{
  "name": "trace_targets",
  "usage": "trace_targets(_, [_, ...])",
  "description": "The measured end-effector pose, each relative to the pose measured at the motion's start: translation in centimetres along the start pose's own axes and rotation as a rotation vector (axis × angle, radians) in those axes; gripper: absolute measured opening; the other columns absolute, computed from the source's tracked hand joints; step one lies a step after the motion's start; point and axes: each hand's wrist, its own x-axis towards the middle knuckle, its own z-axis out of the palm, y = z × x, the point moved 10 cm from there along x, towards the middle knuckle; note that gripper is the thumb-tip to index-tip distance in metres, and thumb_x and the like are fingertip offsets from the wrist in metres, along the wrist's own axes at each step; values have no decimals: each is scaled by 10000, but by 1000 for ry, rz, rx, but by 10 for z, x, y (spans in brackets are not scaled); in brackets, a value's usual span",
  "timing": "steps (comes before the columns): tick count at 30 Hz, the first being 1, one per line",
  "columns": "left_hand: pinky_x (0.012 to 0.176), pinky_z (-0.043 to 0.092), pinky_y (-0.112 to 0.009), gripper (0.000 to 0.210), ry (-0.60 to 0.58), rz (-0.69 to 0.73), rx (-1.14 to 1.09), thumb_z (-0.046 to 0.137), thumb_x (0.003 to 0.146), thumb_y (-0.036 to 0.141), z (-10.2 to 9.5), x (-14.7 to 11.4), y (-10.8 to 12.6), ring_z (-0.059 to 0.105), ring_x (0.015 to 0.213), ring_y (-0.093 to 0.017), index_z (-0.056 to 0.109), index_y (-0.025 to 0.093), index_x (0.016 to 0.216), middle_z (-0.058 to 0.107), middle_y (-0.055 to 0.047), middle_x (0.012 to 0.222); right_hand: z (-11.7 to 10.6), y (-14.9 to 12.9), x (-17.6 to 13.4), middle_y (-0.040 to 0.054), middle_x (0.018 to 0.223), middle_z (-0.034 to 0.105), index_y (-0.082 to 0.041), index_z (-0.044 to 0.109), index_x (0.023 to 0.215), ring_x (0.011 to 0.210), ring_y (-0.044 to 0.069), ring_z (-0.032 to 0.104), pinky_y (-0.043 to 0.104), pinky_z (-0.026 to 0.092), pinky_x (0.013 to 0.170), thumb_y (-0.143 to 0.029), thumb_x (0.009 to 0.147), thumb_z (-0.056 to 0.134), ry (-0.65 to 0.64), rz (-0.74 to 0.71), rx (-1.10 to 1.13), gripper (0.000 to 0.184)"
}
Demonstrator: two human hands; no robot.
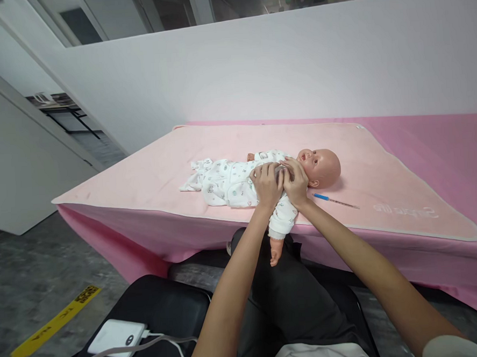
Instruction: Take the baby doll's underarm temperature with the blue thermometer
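Observation:
A baby doll [323, 167] lies on its back on the pink mat, head to the right, in a white patterned romper [222, 182]. One of its arms [282, 216] hangs over the front edge of the table. My left hand [267, 183] rests on the doll's chest, its fingers curled into the romper. Close beside it, my right hand [295, 179] is closed on the romper at the collar and near shoulder. Both thumbs nearly meet, and the cloth under my fingers is mostly hidden. To the right of my right wrist lies a thin thermometer-like stick [337, 200] with a blue end.
The pale pink mat [141, 179] covers much of a table with a darker pink cloth [463, 154]. A white wall [276, 74] stands behind it. On a black chair [157, 302] at lower left lies a white power bank [118, 338] with a cable.

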Motion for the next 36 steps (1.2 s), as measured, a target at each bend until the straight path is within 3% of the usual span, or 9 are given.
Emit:
trace_targets(6, [840,265,-373,163,-7,-16,-42,438,872,277,-1,0,-1,514,900,-215,586,209,865,657,-54,874,-1,13,0,83,1129,584,-242,544,1086,1087,212,538,423,436,975,-286,851,384,80,81,35,288])
trace_targets(16, [845,260,-365,157,-21,-73,-78,443,877,282,0,0,-5,531,879,-200,577,200,873,665,-43,804,-14,-2,-3,87,980,583,-191,590,907,954,174,584,344,521,868,-199,847,405,228,-98,-24,195])
trace_targets(24, [849,264,-362,155,-17,-84,-90,438,879,255,1,0,-9,534,865,-193,581,201,902,677,-36,833,-9,-16,-4,89,1077,551,-194,567,974,1059,176,535,366,460,956,-99,804,394,177,-206,-145,261])
trace_targets(36, [837,268,-359,164,39,-85,-118,440,872,246,-4,0,-9,536,826,-183,596,202,893,672,-34,810,-15,-18,-6,73,972,594,-192,601,887,941,156,582,327,504,885,-165,864,391,259,-258,-189,212])
